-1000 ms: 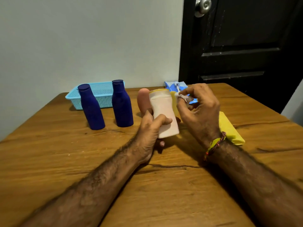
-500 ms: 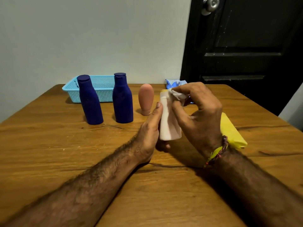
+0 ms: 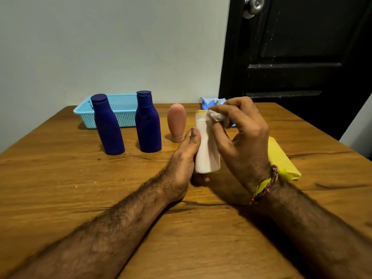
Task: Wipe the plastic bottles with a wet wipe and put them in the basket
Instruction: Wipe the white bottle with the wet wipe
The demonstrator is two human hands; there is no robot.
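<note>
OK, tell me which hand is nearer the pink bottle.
Left. The left hand, holding the white bottle, sits just beside the pink bottle; the right hand is beyond the white bottle.

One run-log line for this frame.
left hand holds white bottle | right hand wipes cap with wet wipe | basket bottle-free

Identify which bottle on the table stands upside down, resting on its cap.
The pink bottle: its cap sits on the table, rounded end up. The two blue bottles stand cap-up.
</note>
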